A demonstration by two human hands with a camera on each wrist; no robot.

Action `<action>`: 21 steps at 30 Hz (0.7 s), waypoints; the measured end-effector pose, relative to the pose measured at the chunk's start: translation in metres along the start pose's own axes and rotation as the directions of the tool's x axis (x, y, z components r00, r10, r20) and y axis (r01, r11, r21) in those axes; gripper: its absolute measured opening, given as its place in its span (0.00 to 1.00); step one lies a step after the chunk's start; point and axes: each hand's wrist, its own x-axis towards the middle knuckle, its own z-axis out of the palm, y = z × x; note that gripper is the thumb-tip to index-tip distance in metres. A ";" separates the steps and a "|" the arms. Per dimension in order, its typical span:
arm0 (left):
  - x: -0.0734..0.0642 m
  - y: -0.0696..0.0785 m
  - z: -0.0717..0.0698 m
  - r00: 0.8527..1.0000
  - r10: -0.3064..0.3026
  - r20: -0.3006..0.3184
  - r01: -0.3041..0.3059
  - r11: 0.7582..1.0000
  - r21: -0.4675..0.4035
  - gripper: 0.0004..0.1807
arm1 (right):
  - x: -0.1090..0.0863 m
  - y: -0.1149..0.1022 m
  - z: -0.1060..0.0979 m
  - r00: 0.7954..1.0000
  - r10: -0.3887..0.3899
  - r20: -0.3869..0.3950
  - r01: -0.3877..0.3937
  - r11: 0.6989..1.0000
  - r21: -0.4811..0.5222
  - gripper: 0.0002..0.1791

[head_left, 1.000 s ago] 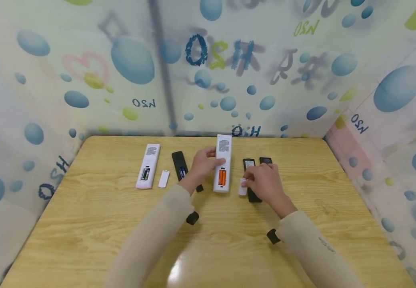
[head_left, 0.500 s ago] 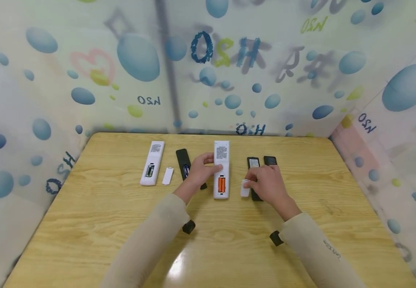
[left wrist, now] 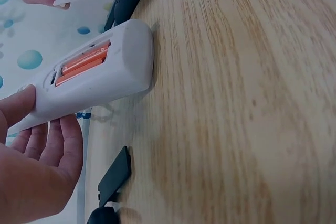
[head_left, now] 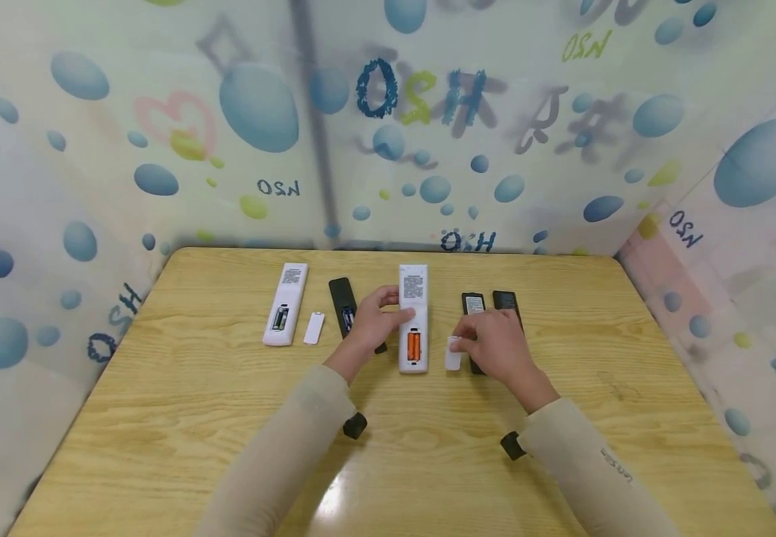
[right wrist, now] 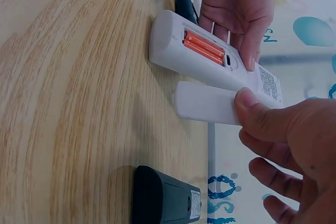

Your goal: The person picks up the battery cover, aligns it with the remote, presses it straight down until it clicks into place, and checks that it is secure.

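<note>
The step in hand looks to be covering the battery bay of the white remote (head_left: 418,319), which sits at mid-table (head_left: 428,462), bay upward and tilted; whether its lower end touches the wood is hard to tell. Two orange batteries (right wrist: 203,48) lie side by side in the bay. The left hand (head_left: 373,321) clamps the remote, thumb on the back and fingers curled round the side. The right hand (head_left: 495,343) pinches the cover (right wrist: 205,102) between thumb and fingers, the remaining fingers apart from it; the cover is held just beside the remote, not touching it. The next move seems to call for bringing it over the bay, aligned, while the left hand steadies the remote.
</note>
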 end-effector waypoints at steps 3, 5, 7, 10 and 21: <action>0.000 -0.001 0.000 1.000 0.005 0.000 -0.005 1.000 -0.005 0.25 | 0.001 -0.002 0.001 1.000 0.002 0.015 -0.002 1.000 0.003 0.06; 0.001 -0.002 0.000 1.000 0.016 0.004 -0.015 1.000 -0.007 0.25 | 0.002 -0.004 0.002 1.000 0.002 0.021 -0.002 1.000 0.002 0.06; 0.001 -0.002 0.000 1.000 0.023 0.008 -0.023 1.000 -0.005 0.24 | 0.003 -0.006 0.003 1.000 0.003 0.025 -0.003 1.000 0.000 0.06; 0.001 -0.003 0.000 0.999 0.036 0.016 -0.036 0.999 -0.006 0.24 | 0.006 -0.012 0.004 1.000 -0.005 0.026 0.005 1.000 0.003 0.06; 0.001 -0.007 -0.002 0.997 0.070 0.025 -0.070 0.997 -0.013 0.23 | 0.021 -0.035 0.015 0.998 -0.060 0.030 0.060 0.998 0.021 0.08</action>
